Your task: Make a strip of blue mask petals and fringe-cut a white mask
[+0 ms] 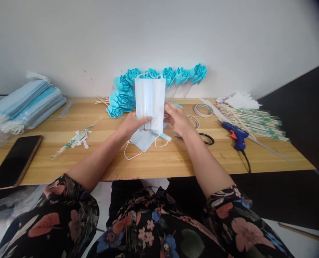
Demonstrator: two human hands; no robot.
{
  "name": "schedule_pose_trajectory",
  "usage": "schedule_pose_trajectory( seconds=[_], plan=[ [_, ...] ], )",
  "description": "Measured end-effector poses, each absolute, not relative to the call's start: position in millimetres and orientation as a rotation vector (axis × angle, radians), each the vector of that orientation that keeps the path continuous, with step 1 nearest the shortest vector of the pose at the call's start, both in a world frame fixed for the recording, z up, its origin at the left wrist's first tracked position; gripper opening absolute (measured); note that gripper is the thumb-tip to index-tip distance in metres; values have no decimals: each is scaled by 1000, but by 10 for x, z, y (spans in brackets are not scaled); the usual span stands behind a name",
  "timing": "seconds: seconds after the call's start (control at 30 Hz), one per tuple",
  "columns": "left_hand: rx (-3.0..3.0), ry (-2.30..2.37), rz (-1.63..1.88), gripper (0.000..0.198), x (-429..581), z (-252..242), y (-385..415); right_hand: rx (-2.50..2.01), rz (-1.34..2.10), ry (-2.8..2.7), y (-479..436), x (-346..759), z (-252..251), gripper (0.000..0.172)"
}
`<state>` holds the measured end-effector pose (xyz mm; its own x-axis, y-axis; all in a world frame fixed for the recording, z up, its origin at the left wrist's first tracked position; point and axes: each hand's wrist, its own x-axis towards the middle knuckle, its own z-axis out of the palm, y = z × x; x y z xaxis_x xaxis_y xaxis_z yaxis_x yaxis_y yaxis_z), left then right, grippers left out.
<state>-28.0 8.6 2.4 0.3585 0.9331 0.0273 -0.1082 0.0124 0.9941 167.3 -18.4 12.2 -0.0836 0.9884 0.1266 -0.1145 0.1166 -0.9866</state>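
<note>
A pale face mask (150,96) stands upright above the middle of the table, its white ear loop at the top. My left hand (135,124) grips its lower left part, thumb across the front. At its right edge, my right hand (177,116) has curled fingers closed on the mask, partly hidden behind it. Another light blue mask (144,139) lies on the table below, its ear loops spread out. Behind the raised mask, several blue flowers (121,98) on thin sticks lean near the wall; some are covered by it.
Stacked masks (33,102) and a phone (15,161) lie left, near paper scraps (81,139) and a wrapped stick (72,142). Right are tape rolls (203,110), black-handled scissors (207,139), a blue glue gun (237,135) with its cord, and wrapped chopsticks (264,122).
</note>
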Motion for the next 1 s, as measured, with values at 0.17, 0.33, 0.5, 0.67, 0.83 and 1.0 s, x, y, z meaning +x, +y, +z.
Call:
schedule_pose_trajectory(
  seconds=[0.17, 0.33, 0.5, 0.67, 0.83, 1.0],
  plan=[
    [1204, 896, 1178, 36, -275, 0, 141, -993, 1284, -1392, -207, 1620, 78, 49],
    [1104, 797, 1220, 48, -288, 22, 130, -1019, 1234, -1548, -182, 1625, 23, 51],
    [1101, 727, 1148, 57, -291, 39, 112, -1058, 1131, -1651, -166, 1631, -15, 39],
    [1055, 876, 1197, 58, -278, -2, 131, -1069, 1166, -1640, -145, 1633, -64, 40],
    [963, 861, 1295, 56, -272, 14, 146, -1304, 928, -1727, -325, 1813, 51, 49],
    [943, 836, 1276, 54, -262, 11, 134, -1588, 443, -1879, -826, 2313, 260, 41]
  ],
)
